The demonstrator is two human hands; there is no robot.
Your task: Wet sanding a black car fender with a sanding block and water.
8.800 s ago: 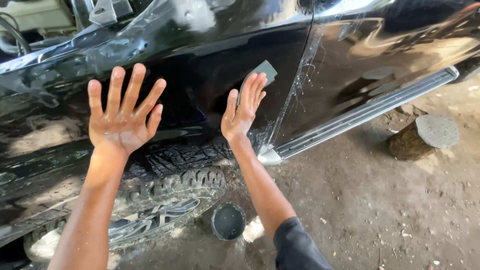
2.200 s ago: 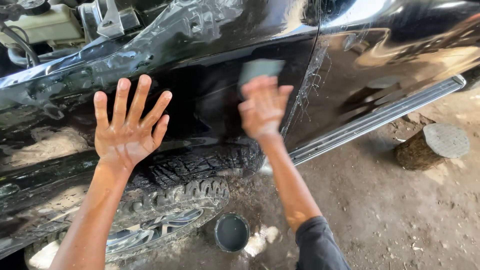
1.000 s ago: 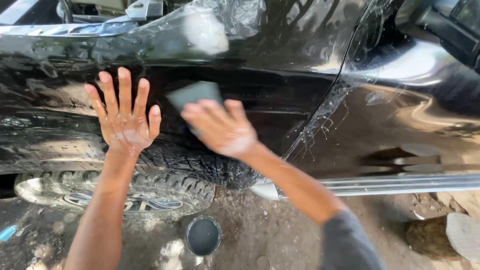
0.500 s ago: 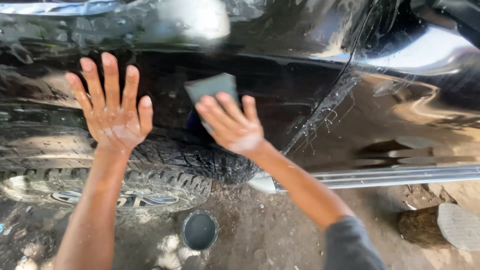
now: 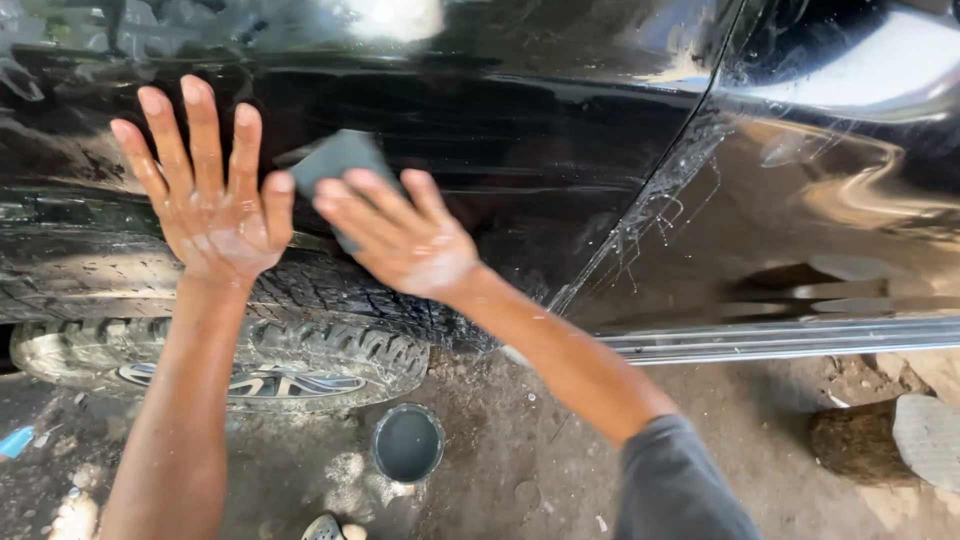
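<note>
Left hand [image 5: 215, 215] lies flat on the wet black panel [image 5: 520, 130], fingers spread. At its 3 o'clock, right hand [image 5: 400, 240] presses a grey pad [image 5: 335, 160] to the panel, fingers together. Streaks remain toward the door seam [image 5: 650, 215]; sanding looks partway done.

No packages, labels, signs or screens show anywhere in this view. The only doubtful thing is a small light-blue scrap [image 5: 16, 441] on the ground at the left edge, too small and blurred to tell what it is.
</note>
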